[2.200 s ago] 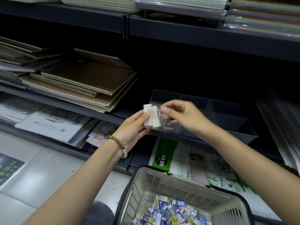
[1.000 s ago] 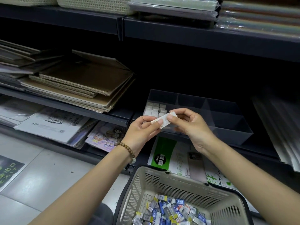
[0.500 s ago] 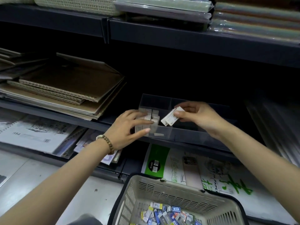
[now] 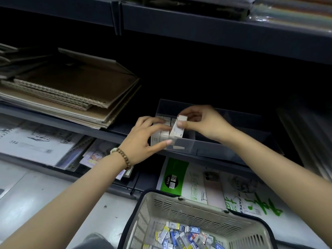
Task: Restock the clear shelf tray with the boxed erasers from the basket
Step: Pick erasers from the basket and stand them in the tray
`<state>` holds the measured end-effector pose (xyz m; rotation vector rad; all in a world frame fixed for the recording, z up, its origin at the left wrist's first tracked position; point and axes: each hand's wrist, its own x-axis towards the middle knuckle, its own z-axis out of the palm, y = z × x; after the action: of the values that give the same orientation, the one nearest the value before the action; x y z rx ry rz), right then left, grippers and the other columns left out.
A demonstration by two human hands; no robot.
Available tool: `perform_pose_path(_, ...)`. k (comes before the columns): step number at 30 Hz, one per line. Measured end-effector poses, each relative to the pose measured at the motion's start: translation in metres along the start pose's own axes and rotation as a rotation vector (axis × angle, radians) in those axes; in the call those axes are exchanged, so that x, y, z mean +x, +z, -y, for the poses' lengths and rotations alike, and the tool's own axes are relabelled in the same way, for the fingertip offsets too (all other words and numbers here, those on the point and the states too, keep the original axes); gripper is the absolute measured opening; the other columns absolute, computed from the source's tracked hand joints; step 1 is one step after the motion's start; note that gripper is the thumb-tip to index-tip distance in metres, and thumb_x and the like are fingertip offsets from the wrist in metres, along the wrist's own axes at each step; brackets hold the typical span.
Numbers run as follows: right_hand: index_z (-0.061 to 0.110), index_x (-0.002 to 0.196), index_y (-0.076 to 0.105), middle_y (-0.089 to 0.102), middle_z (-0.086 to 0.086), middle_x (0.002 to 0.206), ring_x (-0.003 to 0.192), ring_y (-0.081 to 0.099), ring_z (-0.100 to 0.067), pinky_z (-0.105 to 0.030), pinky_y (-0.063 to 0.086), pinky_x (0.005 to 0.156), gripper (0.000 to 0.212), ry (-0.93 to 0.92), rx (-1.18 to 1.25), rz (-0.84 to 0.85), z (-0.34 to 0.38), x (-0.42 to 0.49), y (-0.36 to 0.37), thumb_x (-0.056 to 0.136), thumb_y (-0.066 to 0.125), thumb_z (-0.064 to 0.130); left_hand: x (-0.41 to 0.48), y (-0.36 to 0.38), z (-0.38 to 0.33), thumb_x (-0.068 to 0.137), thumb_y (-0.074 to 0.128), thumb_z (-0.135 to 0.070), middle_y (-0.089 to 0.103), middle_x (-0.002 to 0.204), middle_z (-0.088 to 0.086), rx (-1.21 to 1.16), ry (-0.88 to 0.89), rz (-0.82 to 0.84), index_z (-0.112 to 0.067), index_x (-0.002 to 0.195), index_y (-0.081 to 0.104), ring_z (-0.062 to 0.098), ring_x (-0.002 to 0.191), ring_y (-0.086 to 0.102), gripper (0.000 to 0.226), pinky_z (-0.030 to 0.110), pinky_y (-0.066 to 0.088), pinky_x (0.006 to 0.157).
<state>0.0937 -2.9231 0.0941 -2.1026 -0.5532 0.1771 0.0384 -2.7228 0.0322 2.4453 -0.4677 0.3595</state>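
A clear divided shelf tray (image 4: 206, 148) sits on the dark middle shelf. Its left compartment holds a row of upright white boxed erasers (image 4: 159, 137). My right hand (image 4: 203, 121) pinches one white boxed eraser (image 4: 177, 129), tilted, with its lower end inside that compartment beside the row. My left hand (image 4: 145, 139) rests against the row, fingers on top of the boxes and thumb along the tray's front wall. Below, a beige plastic basket (image 4: 188, 209) holds several loose boxed erasers (image 4: 181, 236) in blue, yellow and white.
Brown sketch pads (image 4: 75, 90) are stacked on the shelf left of the tray. Drawing pads and a green-labelled paper pack (image 4: 203, 187) lie on the lowest shelf. An upper shelf edge (image 4: 197, 31) overhangs the tray. Tiled floor lies at lower left.
My right hand has brought the eraser from in front of the tray down into the left compartment. My left hand let go of it and moved onto the row of boxes.
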Motion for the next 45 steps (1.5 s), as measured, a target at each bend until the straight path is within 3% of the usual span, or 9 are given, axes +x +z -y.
perform_pose_path(6, 0.017, 0.101, 0.064, 0.067, -0.005, 0.1, 0.09, 0.065, -0.02, -0.032, 0.053, 0.082, 0.029, -0.022, -0.12, -0.006, 0.0, 0.0, 0.008, 0.076, 0.076, 0.024, 0.002, 0.005, -0.001, 0.081, 0.06, -0.05, 0.052, 0.124, -0.009, -0.059, -0.018, -0.064, -0.027, 0.115, 0.061, 0.009, 0.122, 0.03, 0.041, 0.028, 0.028, 0.105)
perform_pose_path(16, 0.02, 0.088, 0.069, 0.07, 0.004, 0.085, 0.076, 0.067, -0.002, -0.01, 0.052, 0.068, 0.008, 0.061, -0.003, 0.033, -0.001, -0.016, 0.005, 0.082, 0.069, 0.026, 0.005, 0.013, -0.004, 0.076, 0.07, -0.044, 0.058, 0.116, -0.009, -0.101, -0.079, -0.166, -0.026, 0.104, 0.067, 0.012, 0.118, 0.036, 0.033, 0.027, 0.034, 0.099)
perform_pose_path(22, 0.016, 0.092, 0.064, 0.062, 0.005, 0.081, 0.078, 0.059, -0.008, -0.016, 0.046, 0.069, 0.028, 0.272, -0.176, 0.143, 0.007, 0.001, 0.011, 0.073, 0.078, 0.032, 0.006, 0.014, -0.007, 0.073, 0.072, -0.044, 0.057, 0.115, -0.011, -0.112, -0.097, -0.162, -0.028, 0.103, 0.067, 0.01, 0.118, 0.033, 0.034, 0.025, 0.032, 0.097)
perform_pose_path(27, 0.001, 0.101, 0.064, 0.07, -0.006, 0.087, 0.075, 0.068, -0.011, -0.017, 0.057, 0.072, 0.03, 0.491, 0.018, 0.124, 0.01, 0.011, 0.008, 0.078, 0.075, 0.017, 0.004, 0.016, -0.007, 0.07, 0.077, -0.04, 0.042, 0.138, 0.0, -0.142, -0.133, -0.196, -0.018, 0.134, 0.044, 0.015, 0.127, 0.032, 0.076, 0.025, 0.03, 0.103)
perform_pose_path(29, 0.003, 0.095, 0.067, 0.071, -0.009, 0.096, 0.077, 0.069, -0.011, -0.018, 0.056, 0.076, 0.02, 0.532, 0.047, 0.141, 0.012, 0.011, 0.006, 0.079, 0.073, 0.013, 0.003, 0.017, -0.004, 0.071, 0.076, -0.042, 0.036, 0.144, -0.001, -0.221, -0.225, -0.148, -0.014, 0.144, 0.029, 0.011, 0.132, 0.032, 0.091, 0.016, 0.025, 0.105)
perform_pose_path(33, 0.003, 0.087, 0.067, 0.071, -0.015, 0.102, 0.095, 0.069, -0.02, -0.029, 0.051, 0.094, 0.012, 0.541, -0.011, 0.118, 0.016, 0.011, 0.014, 0.079, 0.073, 0.009, 0.002, 0.023, -0.002, 0.071, 0.076, -0.042, 0.045, 0.112, -0.022, -0.312, -0.248, -0.14, -0.012, 0.139, 0.039, -0.019, 0.105, 0.038, 0.083, -0.012, 0.026, 0.076)
perform_pose_path(36, 0.002, 0.104, 0.066, 0.069, -0.012, 0.108, 0.098, 0.067, -0.019, -0.029, 0.05, 0.096, 0.028, 0.561, -0.066, 0.134, 0.02, 0.012, 0.018, 0.078, 0.074, 0.011, 0.001, 0.022, -0.003, 0.069, 0.071, -0.052, 0.048, 0.115, -0.022, -0.329, -0.249, -0.14, -0.018, 0.139, 0.039, -0.01, 0.108, 0.044, 0.084, -0.008, 0.029, 0.08)
perform_pose_path(40, 0.006, 0.115, 0.064, 0.067, -0.009, 0.111, 0.1, 0.065, -0.018, -0.028, 0.049, 0.096, 0.039, 0.545, -0.197, 0.148, 0.022, 0.011, 0.017, 0.08, 0.074, 0.019, -0.001, 0.022, -0.004, 0.068, 0.072, -0.052, 0.043, 0.112, -0.024, -0.361, -0.244, -0.16, -0.015, 0.14, 0.038, -0.023, 0.102, 0.034, 0.088, -0.013, 0.025, 0.074)
perform_pose_path(45, -0.003, 0.115, 0.06, 0.069, -0.015, 0.105, 0.079, 0.068, -0.016, -0.021, 0.055, 0.08, 0.032, 0.619, 0.018, 0.106, 0.026, 0.012, 0.021, 0.089, 0.062, 0.016, -0.003, 0.021, 0.002, 0.072, 0.071, -0.05, 0.053, 0.125, -0.013, -0.348, -0.286, -0.115, -0.018, 0.142, 0.036, -0.002, 0.114, 0.048, 0.084, 0.004, 0.035, 0.089)
